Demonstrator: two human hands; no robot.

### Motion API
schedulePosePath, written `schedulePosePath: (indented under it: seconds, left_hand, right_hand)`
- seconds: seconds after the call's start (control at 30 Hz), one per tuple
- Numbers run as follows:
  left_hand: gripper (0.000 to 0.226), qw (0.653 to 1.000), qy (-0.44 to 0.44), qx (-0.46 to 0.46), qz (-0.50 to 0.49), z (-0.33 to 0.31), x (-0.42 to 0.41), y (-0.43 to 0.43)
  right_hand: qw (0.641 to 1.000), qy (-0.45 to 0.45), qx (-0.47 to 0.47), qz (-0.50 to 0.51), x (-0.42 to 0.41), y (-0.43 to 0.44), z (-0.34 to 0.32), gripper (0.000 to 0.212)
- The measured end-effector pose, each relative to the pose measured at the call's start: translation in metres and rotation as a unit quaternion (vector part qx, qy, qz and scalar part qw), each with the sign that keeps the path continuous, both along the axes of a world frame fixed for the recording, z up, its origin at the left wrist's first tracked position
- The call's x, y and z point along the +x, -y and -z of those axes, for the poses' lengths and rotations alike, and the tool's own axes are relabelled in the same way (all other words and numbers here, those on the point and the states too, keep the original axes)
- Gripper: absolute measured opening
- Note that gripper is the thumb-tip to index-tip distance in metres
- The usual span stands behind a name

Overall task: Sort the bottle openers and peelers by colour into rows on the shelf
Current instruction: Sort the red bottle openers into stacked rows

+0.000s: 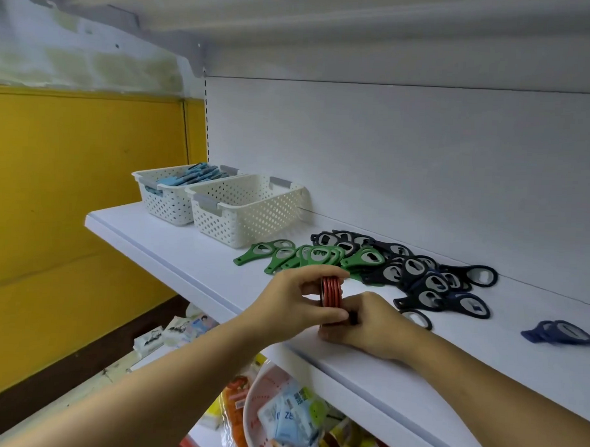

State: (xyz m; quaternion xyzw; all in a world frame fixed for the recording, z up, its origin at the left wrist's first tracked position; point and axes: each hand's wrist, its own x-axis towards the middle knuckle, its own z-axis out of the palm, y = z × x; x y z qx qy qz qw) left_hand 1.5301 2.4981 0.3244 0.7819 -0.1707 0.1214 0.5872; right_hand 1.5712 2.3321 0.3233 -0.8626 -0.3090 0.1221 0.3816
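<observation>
Red bottle openers (331, 290), stacked on edge at the shelf (184, 249) front, squeezed between both hands. The left hand (292, 302) curls over one side and the right hand (370, 324) clamps the other. Their handles are hidden under fingers. Green openers (285, 255) lie just behind.

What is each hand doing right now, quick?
Left hand: closed, gripping the stack of red bottle openers.
Right hand: closed, gripping the lower end of the same stack.

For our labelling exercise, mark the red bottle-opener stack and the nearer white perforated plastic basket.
Red bottle-opener stack (332, 291): head view, stacked rims.
Nearer white perforated plastic basket (253, 218): head view, side wall.
</observation>
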Motion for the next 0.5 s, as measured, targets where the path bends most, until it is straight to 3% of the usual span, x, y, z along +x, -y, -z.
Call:
schedulePosePath:
  seconds: [0.23,0.37,0.5]
  left_hand:
    - [0.042,0.991,-0.081,-0.074,0.074,-0.016,-0.006,0.011]
    - [0.041,0.979,-0.097,-0.148,0.106,-0.026,-0.012,0.03]
    - [0.043,0.969,-0.099,-0.17,0.152,-0.03,-0.013,0.058]
  right_hand:
    - [0.996,-0.064,0.035,0.043,-0.024,0.019,-0.012,0.009]
    - [0.993,-0.075,0.062,0.064,-0.041,0.045,-0.023,0.016]
    - [0.986,-0.091,0.096,0.103,-0.057,0.071,-0.031,0.003]
